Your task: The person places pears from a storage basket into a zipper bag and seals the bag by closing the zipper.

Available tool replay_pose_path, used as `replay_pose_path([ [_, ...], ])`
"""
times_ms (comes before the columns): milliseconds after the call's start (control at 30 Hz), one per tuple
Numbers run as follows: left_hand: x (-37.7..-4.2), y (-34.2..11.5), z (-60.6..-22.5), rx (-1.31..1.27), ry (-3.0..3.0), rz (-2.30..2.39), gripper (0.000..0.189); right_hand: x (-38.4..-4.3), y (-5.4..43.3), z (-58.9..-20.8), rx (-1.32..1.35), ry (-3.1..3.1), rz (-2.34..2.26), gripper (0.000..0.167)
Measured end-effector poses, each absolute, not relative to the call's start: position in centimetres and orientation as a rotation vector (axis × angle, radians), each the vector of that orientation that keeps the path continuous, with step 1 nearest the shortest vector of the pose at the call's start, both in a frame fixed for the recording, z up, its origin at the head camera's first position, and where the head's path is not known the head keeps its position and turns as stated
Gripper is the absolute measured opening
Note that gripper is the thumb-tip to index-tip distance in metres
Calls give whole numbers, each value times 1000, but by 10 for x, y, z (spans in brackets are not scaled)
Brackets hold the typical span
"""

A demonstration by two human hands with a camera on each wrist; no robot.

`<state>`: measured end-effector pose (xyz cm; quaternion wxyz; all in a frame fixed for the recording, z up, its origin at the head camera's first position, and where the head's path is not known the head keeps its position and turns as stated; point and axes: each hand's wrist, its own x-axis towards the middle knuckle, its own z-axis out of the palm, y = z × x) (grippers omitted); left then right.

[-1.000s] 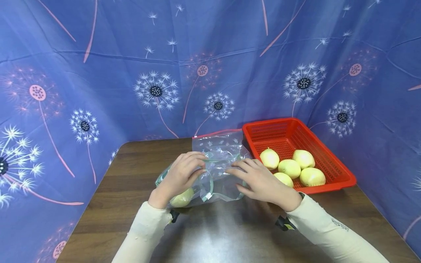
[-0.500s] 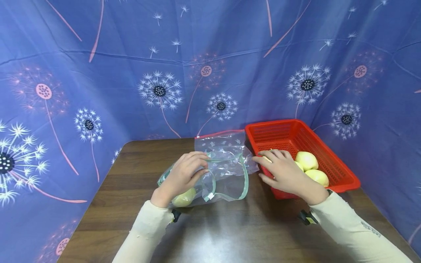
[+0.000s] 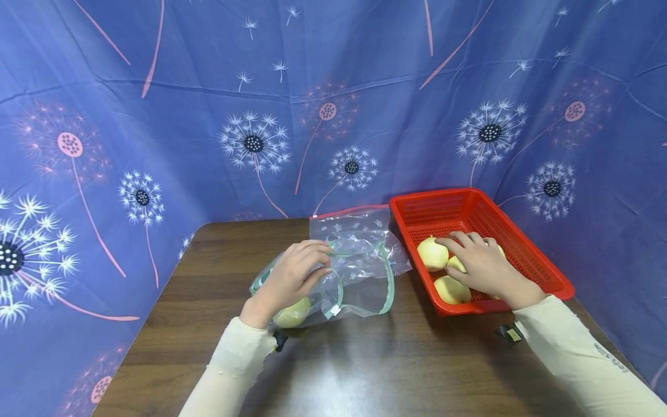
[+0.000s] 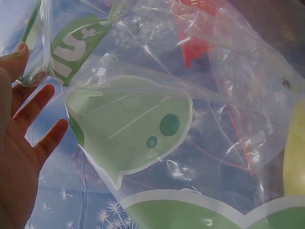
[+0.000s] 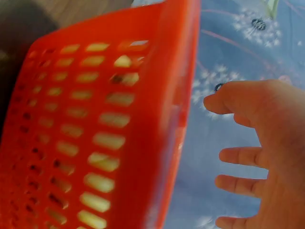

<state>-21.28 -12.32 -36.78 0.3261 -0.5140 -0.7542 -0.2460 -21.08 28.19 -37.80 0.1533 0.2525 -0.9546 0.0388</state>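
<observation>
Right hand [image 3: 482,263] has reached red basket [image 3: 438,217], frame right.
Fingers spread, yellow fruit [image 3: 432,253] within reach; left hand [image 3: 292,275] pinches green-zip bag [image 3: 362,294].

The clear bag [image 3: 359,295] in front of me looks like thin, glossy plastic, its creases throwing back bright glints, and its green edging [image 3: 389,284] looks like plastic too. To me the basket [image 3: 537,263] is plainly plastic as well, smooth, with a soft shine along the rim and perforated walls. The fruit [image 3: 432,253] has smooth, low-sheen skin. My sleeves [image 3: 226,359] are matt cloth, a little bumpy. The counter [image 3: 208,301] shows wood grain under a glossy finish; the hanging fabric [image 3: 198,52] is matt and creased.
</observation>
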Motion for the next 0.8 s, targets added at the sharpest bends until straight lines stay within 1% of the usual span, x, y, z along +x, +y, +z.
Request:
replay_pose_path([
  [133,-212,-123,-369,-1354,-1983,-650,16,-216,295,-387,686,-2794,115,58],
  [333,-212,-122,-370,-1356,-1979,-653,19,-223,314,-401,635,-2877,161,61],
  [533,-211,-122,-370,-1362,-1990,-659,24,-229,326,-416,604,-2967,158,69],
  [633,-211,-122,-370,-1364,-2002,-666,26,-233,331,-424,605,-2986,198,70],
  [800,-211,-122,-371,-1366,-2011,-668,22,-237,336,-435,616,-2987,235,70],
])
